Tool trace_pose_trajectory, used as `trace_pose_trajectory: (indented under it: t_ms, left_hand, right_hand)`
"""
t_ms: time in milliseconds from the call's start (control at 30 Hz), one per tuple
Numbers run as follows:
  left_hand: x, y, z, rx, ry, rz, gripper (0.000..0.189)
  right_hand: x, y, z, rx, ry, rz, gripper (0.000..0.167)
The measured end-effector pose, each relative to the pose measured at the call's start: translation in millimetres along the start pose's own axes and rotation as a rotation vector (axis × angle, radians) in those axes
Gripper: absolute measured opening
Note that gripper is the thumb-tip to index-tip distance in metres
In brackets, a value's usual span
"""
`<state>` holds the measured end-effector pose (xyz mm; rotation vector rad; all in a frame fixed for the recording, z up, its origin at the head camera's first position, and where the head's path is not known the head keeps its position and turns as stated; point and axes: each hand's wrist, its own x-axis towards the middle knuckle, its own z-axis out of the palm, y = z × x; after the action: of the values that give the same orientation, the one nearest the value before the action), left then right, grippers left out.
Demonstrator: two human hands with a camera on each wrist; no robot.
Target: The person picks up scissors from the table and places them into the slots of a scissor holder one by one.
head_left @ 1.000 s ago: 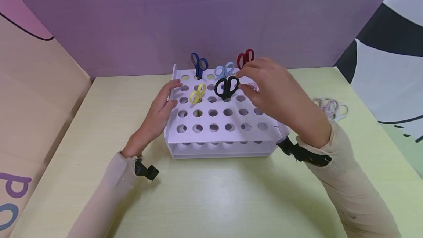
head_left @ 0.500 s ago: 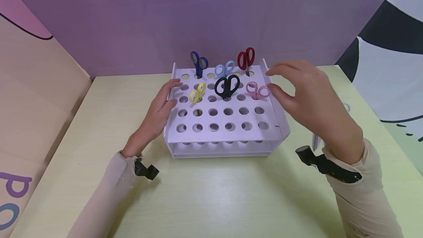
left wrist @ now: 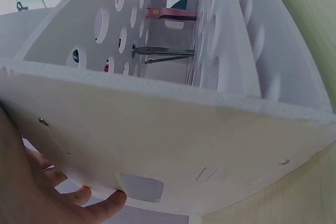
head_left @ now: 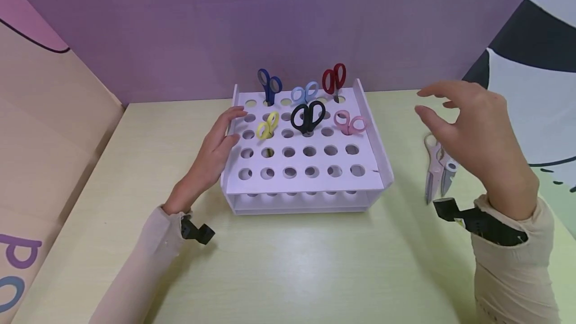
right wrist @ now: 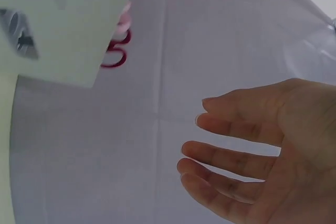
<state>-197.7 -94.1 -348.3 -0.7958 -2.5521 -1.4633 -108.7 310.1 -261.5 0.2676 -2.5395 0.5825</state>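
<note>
A white rack (head_left: 299, 184) with rows of round holes stands on the table. My left hand (head_left: 211, 151) holds its left side panel, thumb and forefinger over the top edge, other fingers on the outer face in the left wrist view. Scissors stand handles up in the holes: dark blue (head_left: 270, 85), light blue (head_left: 305, 94), red (head_left: 334, 80), black (head_left: 308, 117), yellow (head_left: 268, 125) and pink (head_left: 349, 123). My right hand (head_left: 486, 139) is in the air to the right, holding nothing, fingers apart. Below it lie pale lilac scissors (head_left: 433, 169) and whitish scissors (head_left: 449, 174), partly hidden by the hand.
The light wooden table (head_left: 292, 264) runs up to a purple wall panel (head_left: 225, 24) close behind the rack. A printed panel (head_left: 549, 94) borders the right side and a cream one (head_left: 45, 129) the left.
My right hand has left the rack beside the black scissors and moved right, over the scissors on the table. The pink scissors came into full sight. My left hand stays put.
</note>
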Motion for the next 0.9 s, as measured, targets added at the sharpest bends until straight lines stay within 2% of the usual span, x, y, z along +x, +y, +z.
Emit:
trace_pose_trajectory:
  t_ms: [100, 267, 433, 667, 900]
  left_hand:
    - [-0.2, 0.2, -0.2, -0.001, 0.002, 0.000, 0.044]
    - [-0.9, 0.1, -0.3, -0.004, 0.005, 0.007, 0.044]
    - [-0.4, -0.8, 0.0, -0.010, 0.002, 0.014, 0.044]
    - [1.1, -1.2, 0.0, -0.019, 0.000, 0.012, 0.044]
    - [0.4, -1.5, 0.0, -0.020, 0.000, 0.010, 0.045]
  right_hand:
    - [1.9, 17.1, 1.5, -0.007, -0.023, 0.042, 0.025]
    - [5.0, 44.4, 5.2, -0.004, -0.110, 0.148, 0.029]
    - [6.7, 73.5, 17.2, -0.004, -0.180, 0.232, 0.030]
    - [6.1, 111.2, 36.9, -0.040, -0.269, 0.259, 0.033]
    - [0.5, 138.8, 50.4, -0.078, -0.376, 0.324, 0.040]
